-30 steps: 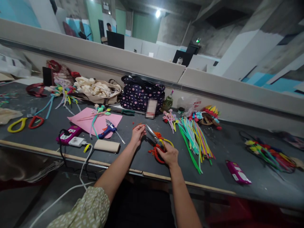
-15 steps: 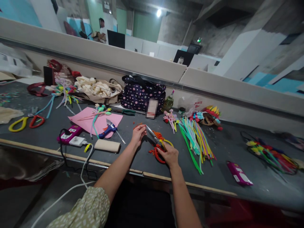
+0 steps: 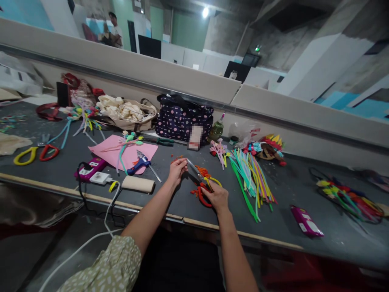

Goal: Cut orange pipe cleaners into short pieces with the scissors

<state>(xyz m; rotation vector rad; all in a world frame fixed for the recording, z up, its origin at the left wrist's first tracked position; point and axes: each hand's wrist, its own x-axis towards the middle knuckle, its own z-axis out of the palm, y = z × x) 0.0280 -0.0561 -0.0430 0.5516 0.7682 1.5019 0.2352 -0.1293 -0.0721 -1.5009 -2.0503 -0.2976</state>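
My right hand is wrapped round the red and yellow handles of a pair of scissors, with the blades pointing up and left. The blade tips reach my left hand, whose thumb and fingers are pinched together; whatever lies in the pinch is too small to make out. Orange clippings are scattered on the table beneath and around the scissors. To the right of my hands lies a bundle of colourful pipe cleaners, green, yellow and pink among them.
On the left are a cardboard tube, a blue glue gun, pink paper, a power strip and other scissors. Behind stands a dotted bag. A purple device lies right. A distant person stands beyond the partition.
My hands and the scissors stay almost in place. The camera view has shifted slightly, and the distant person has moved to the left.
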